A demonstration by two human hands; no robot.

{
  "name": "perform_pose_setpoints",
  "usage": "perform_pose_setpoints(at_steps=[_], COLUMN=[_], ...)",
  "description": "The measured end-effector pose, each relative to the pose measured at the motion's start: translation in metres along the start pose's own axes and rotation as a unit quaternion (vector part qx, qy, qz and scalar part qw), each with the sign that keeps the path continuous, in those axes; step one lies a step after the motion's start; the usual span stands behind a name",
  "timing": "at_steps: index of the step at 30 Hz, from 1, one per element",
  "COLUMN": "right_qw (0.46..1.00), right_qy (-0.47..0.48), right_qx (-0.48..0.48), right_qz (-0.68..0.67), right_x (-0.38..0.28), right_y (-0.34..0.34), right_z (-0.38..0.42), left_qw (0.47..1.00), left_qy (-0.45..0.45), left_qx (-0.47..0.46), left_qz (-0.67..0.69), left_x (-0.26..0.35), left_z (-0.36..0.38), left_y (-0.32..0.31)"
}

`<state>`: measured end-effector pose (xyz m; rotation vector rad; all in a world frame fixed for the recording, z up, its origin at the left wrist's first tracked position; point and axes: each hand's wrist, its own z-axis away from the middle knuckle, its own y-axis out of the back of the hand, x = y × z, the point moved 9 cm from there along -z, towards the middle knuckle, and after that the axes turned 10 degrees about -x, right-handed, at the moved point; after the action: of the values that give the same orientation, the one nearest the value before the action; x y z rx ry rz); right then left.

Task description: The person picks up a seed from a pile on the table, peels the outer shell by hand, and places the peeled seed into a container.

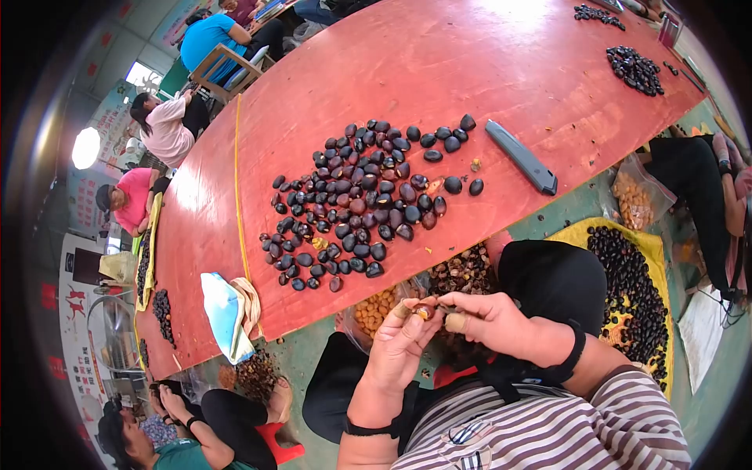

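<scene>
Close together above the lap are my left hand [401, 345] and my right hand [497, 323], both with covered fingertips. Between the fingers of my left hand is a partly peeled dark nut [424, 310] with a yellowish part showing. The fingertips of my right hand pinch at its edge; whether they hold a bit of shell is too small to tell. Under the hands sit a bag of peeled yellow nuts [374, 310] and a heap of brown shells [464, 276]. A large pile of dark nuts [356, 204] lies on the red table [313, 117].
On the table are a grey oblong object [521, 157], a blue-and-white packet [227, 313] and another dark pile [634, 70]. A yellow sack [656, 243] with dark nuts lies on the floor at the right. Several people sit around the table.
</scene>
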<state>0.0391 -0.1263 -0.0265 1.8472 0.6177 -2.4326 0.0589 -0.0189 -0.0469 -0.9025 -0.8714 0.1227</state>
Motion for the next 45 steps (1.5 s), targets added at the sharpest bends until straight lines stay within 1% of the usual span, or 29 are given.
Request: perform_pose_setpoints(at_steps=[3, 6, 9, 12, 15, 18, 21, 24, 27, 30, 33, 35, 36, 37, 38, 39, 40, 42, 43, 44, 45], right_qw=[0.997, 0.996, 0.998, 0.996, 0.966, 0.932, 0.912, 0.922, 0.941, 0.968, 0.947, 0.968, 0.976, 0.994, 0.998, 0.987, 0.988, 0.992, 0.992, 0.992, 0.985], right_qy=[0.037, 0.004, 0.042, 0.053, 0.137, 0.162, 0.173, 0.137, 0.127, 0.154, 0.109, 0.121, 0.127, 0.035, -0.058, -0.149, -0.149, -0.124, -0.111, -0.038, 0.002], right_qx=[-0.007, -0.003, -0.003, 0.007, 0.045, 0.081, 0.111, 0.106, 0.095, 0.084, 0.090, 0.083, 0.078, 0.050, 0.022, -0.007, -0.024, -0.026, -0.027, 0.011, 0.029], right_qz=[0.064, 0.092, 0.054, 0.064, 0.214, 0.314, 0.354, 0.345, 0.299, 0.177, 0.289, 0.203, 0.159, 0.090, 0.019, -0.052, -0.018, 0.025, 0.049, 0.118, 0.171], right_x=[-0.003, -0.008, -0.005, 0.001, 0.001, -0.012, -0.010, -0.009, -0.001, 0.005, -0.002, 0.012, 0.009, 0.021, 0.030, 0.036, 0.032, 0.031, 0.031, 0.028, 0.019], right_y=[-0.010, -0.011, -0.011, -0.010, -0.006, -0.004, -0.001, 0.001, 0.005, 0.007, 0.009, 0.012, 0.012, 0.014, 0.016, 0.013, 0.015, 0.019, 0.022, 0.026, 0.024], right_z=[0.000, -0.001, -0.002, -0.003, -0.003, 0.001, 0.001, 0.000, -0.003, -0.005, -0.003, -0.008, -0.010, -0.013, -0.010, -0.004, -0.003, -0.004, -0.005, -0.005, -0.004], left_qw=[1.000, 1.000, 0.999, 0.999, 0.998, 0.999, 0.998, 0.997, 0.991, 0.985, 0.973, 0.965, 0.960, 0.958, 0.956, 0.953, 0.960, 0.971, 0.980, 0.987, 0.992], left_qy=[-0.019, -0.006, -0.009, 0.000, -0.006, -0.010, -0.016, -0.020, -0.034, -0.048, -0.074, -0.083, -0.088, -0.073, -0.059, -0.044, -0.032, -0.006, 0.010, 0.024, 0.038], left_qx=[-0.014, 0.011, 0.015, 0.014, 0.024, 0.021, 0.025, 0.024, 0.038, 0.036, 0.046, 0.036, 0.032, 0.027, 0.023, 0.019, 0.011, -0.003, 0.008, 0.019, 0.029], left_qz=[-0.008, -0.012, -0.038, -0.045, -0.061, -0.047, -0.051, -0.069, -0.123, -0.159, -0.212, -0.246, -0.264, -0.276, -0.287, -0.299, -0.279, -0.237, -0.197, -0.157, -0.118], left_x=[0.000, -0.003, -0.003, -0.007, -0.011, -0.016, -0.020, -0.020, -0.018, -0.014, -0.010, -0.009, -0.007, -0.008, -0.009, -0.010, -0.012, -0.017, -0.020, -0.023, -0.026], left_z=[-0.001, -0.001, -0.001, -0.001, -0.001, -0.003, -0.007, -0.009, -0.009, -0.010, -0.012, -0.013, -0.013, -0.013, -0.011, -0.011, -0.012, -0.012, -0.013, -0.014, -0.014], left_y=[0.002, -0.003, -0.009, -0.002, 0.002, 0.002, 0.002, 0.002, 0.005, -0.001, -0.001, -0.003, -0.005, -0.005, -0.003, -0.004, -0.005, -0.009, -0.006, -0.003, 0.001])
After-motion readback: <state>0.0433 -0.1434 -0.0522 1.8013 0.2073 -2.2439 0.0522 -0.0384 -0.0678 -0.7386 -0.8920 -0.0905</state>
